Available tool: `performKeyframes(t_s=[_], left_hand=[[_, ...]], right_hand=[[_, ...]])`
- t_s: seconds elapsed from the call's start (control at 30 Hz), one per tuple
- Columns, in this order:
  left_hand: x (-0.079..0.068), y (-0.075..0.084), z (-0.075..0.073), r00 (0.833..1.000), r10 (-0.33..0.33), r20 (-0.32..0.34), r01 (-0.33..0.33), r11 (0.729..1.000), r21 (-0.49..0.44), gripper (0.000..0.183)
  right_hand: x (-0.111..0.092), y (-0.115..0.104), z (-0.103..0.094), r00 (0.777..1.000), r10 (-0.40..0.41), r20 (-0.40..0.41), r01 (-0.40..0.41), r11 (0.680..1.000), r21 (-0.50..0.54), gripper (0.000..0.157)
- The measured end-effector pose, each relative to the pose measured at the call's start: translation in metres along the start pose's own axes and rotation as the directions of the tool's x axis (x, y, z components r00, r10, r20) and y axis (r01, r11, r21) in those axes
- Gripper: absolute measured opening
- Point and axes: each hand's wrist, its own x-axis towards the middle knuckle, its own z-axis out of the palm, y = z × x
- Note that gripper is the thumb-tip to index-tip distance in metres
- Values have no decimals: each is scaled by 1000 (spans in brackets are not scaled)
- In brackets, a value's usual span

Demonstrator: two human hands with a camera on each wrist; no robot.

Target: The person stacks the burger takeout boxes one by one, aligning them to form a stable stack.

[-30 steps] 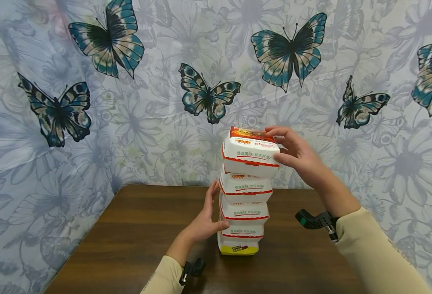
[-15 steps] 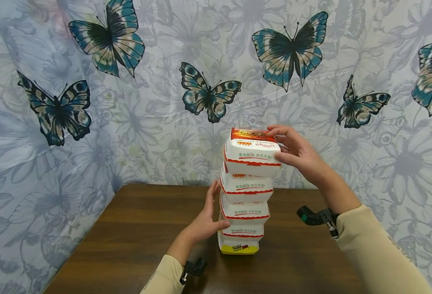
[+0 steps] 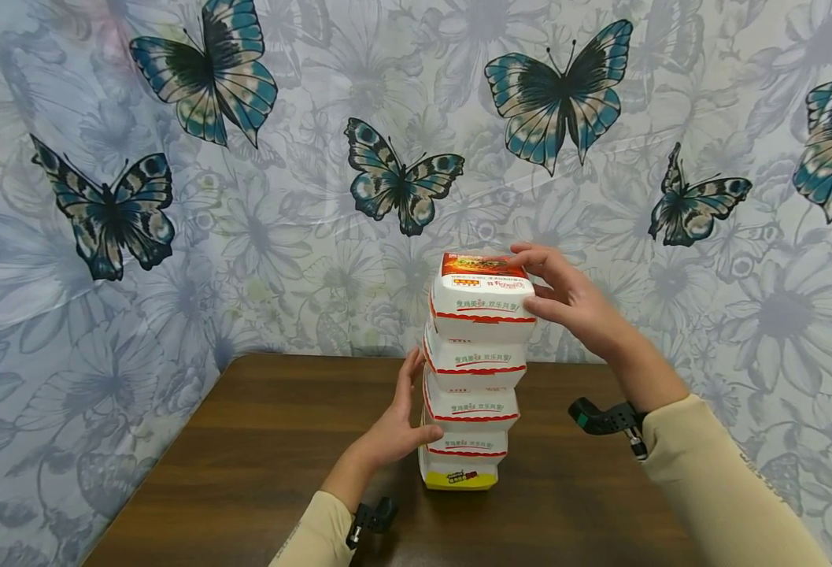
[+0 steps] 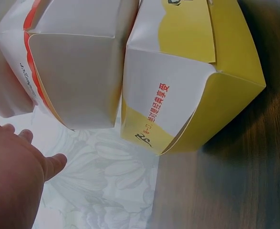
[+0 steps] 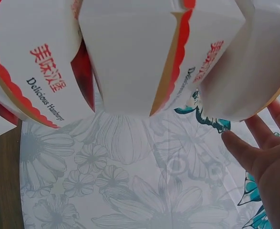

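Several white cardboard hamburger boxes with red scalloped edges stand in a leaning column [image 3: 472,405] on the table, the lowest one [image 3: 460,476] yellow at its front. On top sits a hamburger box [image 3: 482,303] with a red burger picture on its lid. My right hand [image 3: 571,303] holds this top box by its right side, thumb at the front corner and fingers at the lid's far edge. At the column's lower left, my left hand [image 3: 390,429] spreads with fingers extended up beside the boxes and thumb across the front. In the left wrist view its thumb [image 4: 56,164] stands out straight.
A brown wooden table [image 3: 281,441] bears the column, its far edge close behind. Beyond hangs a pale flowered cloth [image 3: 281,260] with printed butterflies. Dark wrist-mounted devices [image 3: 607,417] sit on both forearms.
The top box has come down slightly and tilted level, shifting a little left over the last half second, with the right hand following. The left hand has stayed in place.
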Motion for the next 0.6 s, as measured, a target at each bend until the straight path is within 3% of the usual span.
performKeyframes(t_s=[0.6], left_hand=[[0,1,0,1000,7,-4,-7,1000,9,121]], right_hand=[[2,2,3,1000,-9,30,10,999,-38,51]])
